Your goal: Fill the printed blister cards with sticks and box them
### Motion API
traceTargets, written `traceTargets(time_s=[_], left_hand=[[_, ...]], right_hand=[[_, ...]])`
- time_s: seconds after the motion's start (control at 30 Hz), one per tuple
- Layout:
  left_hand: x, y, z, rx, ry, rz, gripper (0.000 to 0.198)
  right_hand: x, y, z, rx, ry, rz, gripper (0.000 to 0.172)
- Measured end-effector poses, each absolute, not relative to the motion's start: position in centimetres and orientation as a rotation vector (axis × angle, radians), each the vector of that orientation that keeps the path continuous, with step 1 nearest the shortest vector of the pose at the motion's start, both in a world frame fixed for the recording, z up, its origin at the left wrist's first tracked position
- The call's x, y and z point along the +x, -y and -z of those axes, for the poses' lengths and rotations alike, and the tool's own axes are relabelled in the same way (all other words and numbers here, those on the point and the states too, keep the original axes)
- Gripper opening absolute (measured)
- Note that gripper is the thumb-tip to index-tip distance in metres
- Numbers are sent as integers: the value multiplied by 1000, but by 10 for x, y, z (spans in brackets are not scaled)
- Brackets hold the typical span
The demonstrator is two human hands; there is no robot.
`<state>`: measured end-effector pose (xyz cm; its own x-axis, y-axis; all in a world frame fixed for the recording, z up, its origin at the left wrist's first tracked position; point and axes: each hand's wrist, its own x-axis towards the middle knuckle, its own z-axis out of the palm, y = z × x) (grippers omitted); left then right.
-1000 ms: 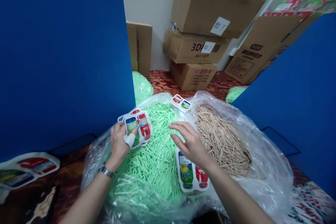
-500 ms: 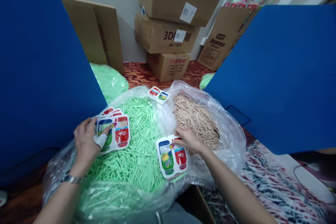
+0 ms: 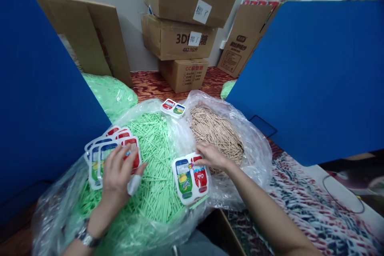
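**Twin-bottle pack (image 3: 192,180), printed face up**

Location: in front of the person, where the left bag (image 3: 57,202) meets the right bag (image 3: 258,156). Green Sprite half on the left, red Cola half on the right. Long axis running near to far, the far end skewed slightly left.

Right hand (image 3: 213,156): fingers bent at the pack's far right corner; whether they grip it, I cannot tell from where I stand.

Left bag: clear plastic, mouth wide, full of green sticks (image 3: 151,164) lying at mixed angles.

Right bag: clear plastic, likewise wide, holding tan sticks (image 3: 214,132).

Fanned packs (image 3: 95,164): several, overlapping, over the left side of the green sticks, also Sprite-left.

Left hand (image 3: 118,174): over the fanned packs, fingers open and spread, partly hiding the topmost.

Far pack (image 3: 173,108): one, on the bags' far edge, red half on the left.
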<state>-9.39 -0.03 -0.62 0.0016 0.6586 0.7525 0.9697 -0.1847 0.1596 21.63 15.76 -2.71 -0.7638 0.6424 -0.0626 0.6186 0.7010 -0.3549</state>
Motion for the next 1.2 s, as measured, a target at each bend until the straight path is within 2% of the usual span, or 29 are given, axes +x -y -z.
traceTargets(time_s=[0.2,0.33,0.4,0.5,0.6,0.73,0.87,1.0,1.1,1.2], left_hand=[[-34,0,10,-2269,1640,1207,40],[-12,1,20,-2435,1790,1275,31],[-6,1,23,-2484,1889,1297,34],[-1,0,24,-2542,2068,1372,50],[0,-2,20,-2508,2305,1539,66],[0,-5,9,-2509,2442,1930,71],[1,-3,6,-2705,2416,2274,47],[-4,-4,10,-2521,2598,2510,30],[-8,-7,7,-2610,2718,2356,19],[-6,-11,1,-2512,2809,2236,21]], right_hand=[[213,-160,35,-984,2765,-560,23],[216,-155,31,-972,2755,-388,28],[217,-150,21,-970,2717,-343,29],[214,-138,-3,-997,2587,-380,27],[208,-120,-33,-1043,2466,-571,27],[194,-95,-58,-902,2355,-1119,26],[176,-86,-55,-606,2224,-1510,27],[167,-92,-47,-563,2070,-1693,32],[165,-95,-49,-689,2109,-1584,32],[162,-95,-52,-810,2203,-1274,28]])
